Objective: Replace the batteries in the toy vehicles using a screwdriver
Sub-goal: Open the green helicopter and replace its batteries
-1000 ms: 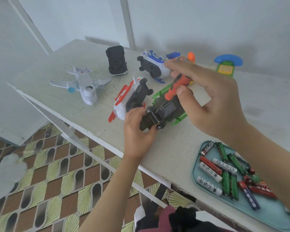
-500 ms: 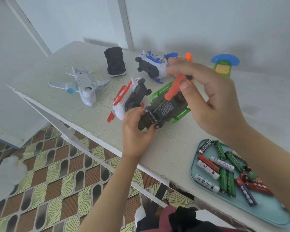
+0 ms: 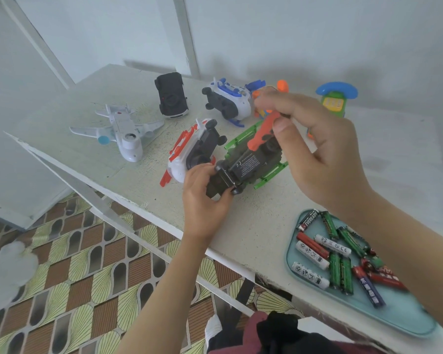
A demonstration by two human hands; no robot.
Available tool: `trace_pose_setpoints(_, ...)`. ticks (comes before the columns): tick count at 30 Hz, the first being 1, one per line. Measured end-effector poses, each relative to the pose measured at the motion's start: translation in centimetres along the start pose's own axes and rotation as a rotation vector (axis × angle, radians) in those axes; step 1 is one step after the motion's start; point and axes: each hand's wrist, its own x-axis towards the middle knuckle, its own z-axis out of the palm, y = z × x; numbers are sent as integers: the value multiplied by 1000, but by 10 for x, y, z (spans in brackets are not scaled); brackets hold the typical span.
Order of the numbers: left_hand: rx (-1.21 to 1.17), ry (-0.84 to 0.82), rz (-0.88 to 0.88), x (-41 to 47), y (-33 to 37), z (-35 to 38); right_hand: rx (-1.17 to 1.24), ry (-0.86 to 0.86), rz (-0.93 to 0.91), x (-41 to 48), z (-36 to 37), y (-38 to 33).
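In the head view, my left hand [image 3: 205,198] is gripping the near end of the upturned green toy car [image 3: 251,164] on the surface [image 3: 266,221], and my right hand [image 3: 325,154] is pinching the orange screwdriver [image 3: 262,132] on its underside. I'm judging the car light, hard plastic, best braced at its ends. It's sitting where it was a moment ago, with my right fingers shifting slightly round the handle.

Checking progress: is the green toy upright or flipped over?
Flipped over: the green toy vehicle shows its dark underside and printed label upward.
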Motion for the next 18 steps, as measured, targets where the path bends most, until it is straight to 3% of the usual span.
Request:
trace_pose_setpoints(6,-9,-3,1,0,0,0,-23,63,-53,-1,0,1)
trace_pose_setpoints(12,-25,-3,12,1,2,-1,99,-27,23,-5,2,4)
trace_pose_setpoints(18,-24,-1,13,1,1,0,9,47,-64,-3,5,-1)
